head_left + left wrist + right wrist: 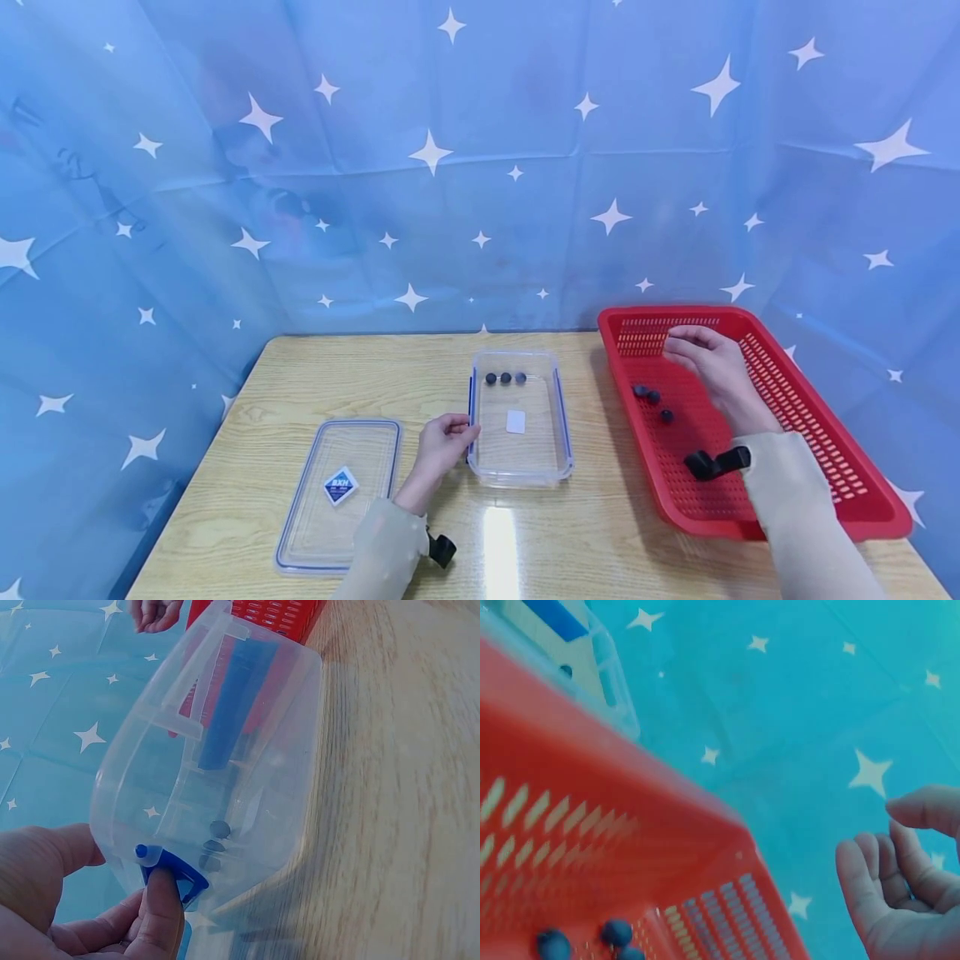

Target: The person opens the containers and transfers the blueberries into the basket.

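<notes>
My left hand (442,446) pinches the left side of a clear plastic food container (491,467) at its blue latch (174,871). Inside, along the far end, three dark round blueberries (506,377) lie in a row. Over the far part of a red plastic basket (637,450) hovers my right hand (712,362), its fingers loosely bent, the thumb apart from them and nothing between. Three more dark blueberries (617,932) sit low in the basket, by its left wall in the head view.
Left of the container, the clear lid (367,533) with a blue edge and a BXH sticker lies flat on the wooden table (225,500). A pale label (515,422) shows at the container's bottom. Behind the table hangs a blue curtain (360,200) with white stars.
</notes>
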A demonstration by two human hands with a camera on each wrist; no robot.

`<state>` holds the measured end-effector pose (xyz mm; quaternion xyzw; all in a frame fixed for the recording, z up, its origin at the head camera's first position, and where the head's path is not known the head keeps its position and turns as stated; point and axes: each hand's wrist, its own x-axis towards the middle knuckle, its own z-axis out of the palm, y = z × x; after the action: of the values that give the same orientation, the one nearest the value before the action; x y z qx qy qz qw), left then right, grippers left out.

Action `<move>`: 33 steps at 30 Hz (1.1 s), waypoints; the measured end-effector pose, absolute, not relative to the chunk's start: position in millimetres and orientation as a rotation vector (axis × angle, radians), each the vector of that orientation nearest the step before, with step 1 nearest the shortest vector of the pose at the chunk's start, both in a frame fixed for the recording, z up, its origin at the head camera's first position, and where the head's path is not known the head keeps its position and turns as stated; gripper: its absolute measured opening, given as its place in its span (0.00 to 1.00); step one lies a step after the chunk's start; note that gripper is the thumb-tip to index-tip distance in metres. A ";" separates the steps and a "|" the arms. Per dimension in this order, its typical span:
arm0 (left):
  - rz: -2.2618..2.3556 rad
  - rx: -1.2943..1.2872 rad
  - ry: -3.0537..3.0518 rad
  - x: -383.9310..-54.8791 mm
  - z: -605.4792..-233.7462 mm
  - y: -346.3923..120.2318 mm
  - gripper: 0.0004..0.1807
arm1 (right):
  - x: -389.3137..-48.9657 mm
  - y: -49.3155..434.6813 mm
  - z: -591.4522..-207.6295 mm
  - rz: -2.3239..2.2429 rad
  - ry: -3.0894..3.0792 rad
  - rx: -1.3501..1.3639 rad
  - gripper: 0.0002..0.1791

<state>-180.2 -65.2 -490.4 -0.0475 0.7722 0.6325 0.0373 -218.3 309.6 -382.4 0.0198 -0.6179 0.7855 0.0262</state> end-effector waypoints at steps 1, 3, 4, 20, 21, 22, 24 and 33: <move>1.941 -0.145 2.371 -180.1 -490.4 -65.3 0.15 | -219.8 305.3 -381.4 2.424 -1.916 0.072 0.06; 1.942 -0.142 2.374 -179.9 -490.3 -65.6 0.15 | -222.1 297.2 -379.7 2.408 -1.943 0.075 0.06; 1.942 -0.139 2.375 -179.8 -490.2 -65.6 0.15 | -223.0 293.6 -379.0 2.391 -1.967 0.069 0.06; 1.943 -0.147 2.364 -181.4 -492.0 -66.0 0.15 | -244.0 238.1 -374.1 2.127 -2.306 -0.033 0.15; 1.942 -0.146 2.365 -181.6 -492.4 -66.0 0.15 | -245.7 234.2 -374.2 2.099 -2.333 -0.047 0.18; 1.941 -0.145 2.365 -181.7 -492.7 -66.0 0.15 | -247.4 230.4 -374.4 2.078 -2.354 -0.055 0.20; 1.935 -0.143 2.369 -181.8 -493.2 -65.9 0.15 | -251.1 223.4 -376.5 2.069 -2.364 -0.063 0.23; 1.930 -0.147 2.369 -180.8 -491.4 -65.2 0.15 | -262.0 192.9 -385.7 2.093 -2.398 -0.106 0.23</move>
<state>-180.8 -65.2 -491.4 -0.0481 0.7737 0.6303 0.0413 -262.0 192.9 -385.7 -0.0334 -0.7528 0.6570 -0.0213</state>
